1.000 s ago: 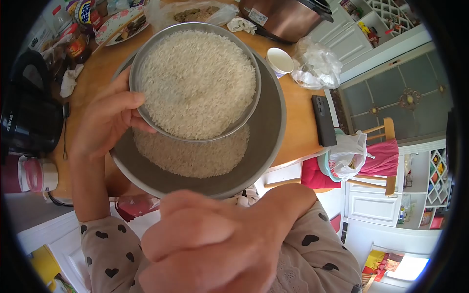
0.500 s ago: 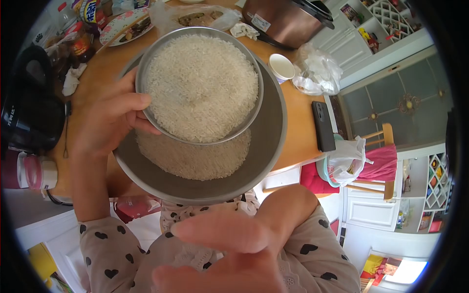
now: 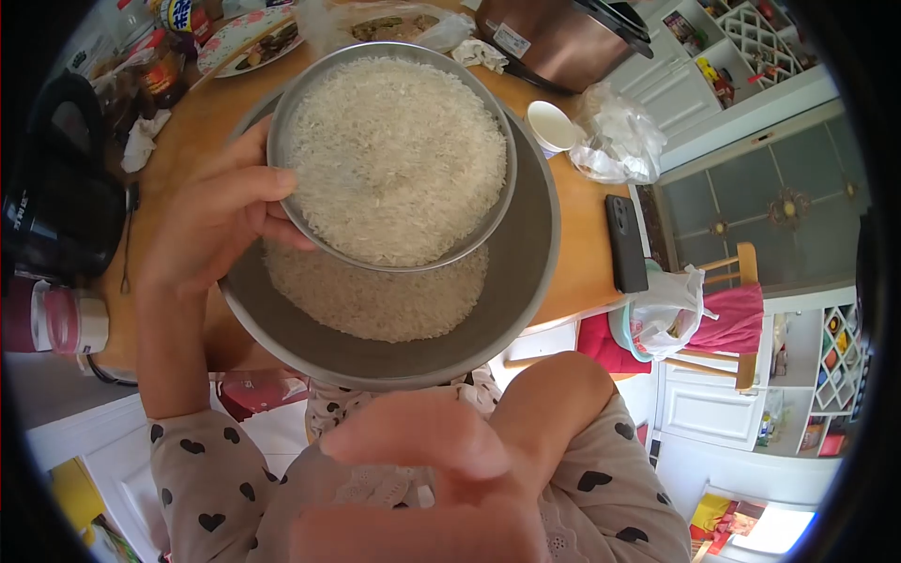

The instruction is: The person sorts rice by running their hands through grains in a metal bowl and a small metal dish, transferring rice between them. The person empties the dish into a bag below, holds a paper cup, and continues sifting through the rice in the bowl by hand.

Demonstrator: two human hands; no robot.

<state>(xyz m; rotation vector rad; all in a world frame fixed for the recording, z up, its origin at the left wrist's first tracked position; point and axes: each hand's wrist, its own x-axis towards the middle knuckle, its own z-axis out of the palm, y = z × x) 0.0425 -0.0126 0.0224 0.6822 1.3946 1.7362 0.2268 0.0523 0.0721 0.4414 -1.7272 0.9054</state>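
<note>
My left hand (image 3: 225, 211) is closed on the left rim of a round metal bowl (image 3: 511, 178), thumb on the near side of the rim. White rice (image 3: 399, 159) nearly fills this bowl. Below it stands a larger grey metal basin (image 3: 526, 272), with more rice (image 3: 385, 296) over its bottom; the held bowl covers part of it. My right hand (image 3: 422, 479) is raised close to the camera, in front of my chest, away from both vessels. It is blurred, with its fingers bent and apart; no held thing can be made out.
A black kettle (image 3: 61, 197) stands left on the table (image 3: 587, 263). Behind are a flowered plate (image 3: 225, 42), bagged food (image 3: 394, 26) and a brown cooker (image 3: 554, 42). On the right are a paper cup (image 3: 552, 127), a plastic bag (image 3: 619, 131) and a phone (image 3: 626, 244).
The bowl, the basin and the table things appear slightly shifted right in view. My right hand has moved a little, its fingers still apart. My left hand keeps its grip on the bowl.
</note>
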